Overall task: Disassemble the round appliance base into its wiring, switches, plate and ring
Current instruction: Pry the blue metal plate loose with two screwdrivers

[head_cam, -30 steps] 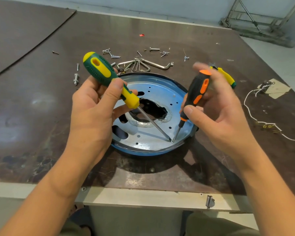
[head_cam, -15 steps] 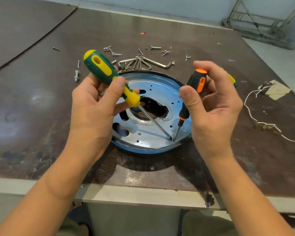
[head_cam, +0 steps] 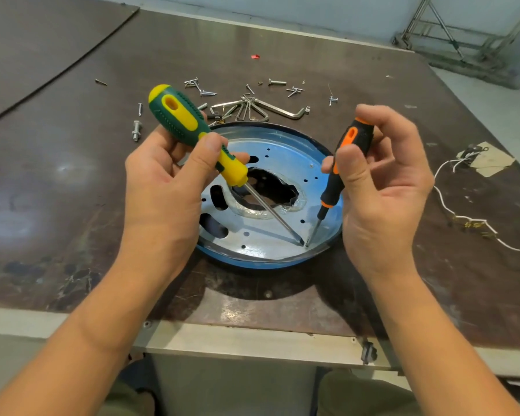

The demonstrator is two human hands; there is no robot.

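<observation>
The round appliance base (head_cam: 285, 163) lies flat on the table, a shiny perforated metal plate with a jagged central hole inside a blue ring (head_cam: 252, 261). My left hand (head_cam: 168, 187) grips a green-and-yellow screwdriver (head_cam: 189, 127). Its shaft slants down to the plate's near right rim. My right hand (head_cam: 382, 187) pinches a smaller black-and-orange screwdriver (head_cam: 339, 166), nearly upright. Both tips meet at one spot by the rim (head_cam: 305, 244).
Loose screws, bolts (head_cam: 136, 130) and a bunch of hex keys (head_cam: 264, 111) lie just behind the base. White wiring (head_cam: 463, 217) with small brass terminals and a paper scrap (head_cam: 490, 162) sit at the right. The table's metal front edge (head_cam: 252, 340) runs close below.
My right hand has shifted its hold on the orange screwdriver, thumb now lower on the handle. Both tips stay at the same rim spot. The left hand barely moved.
</observation>
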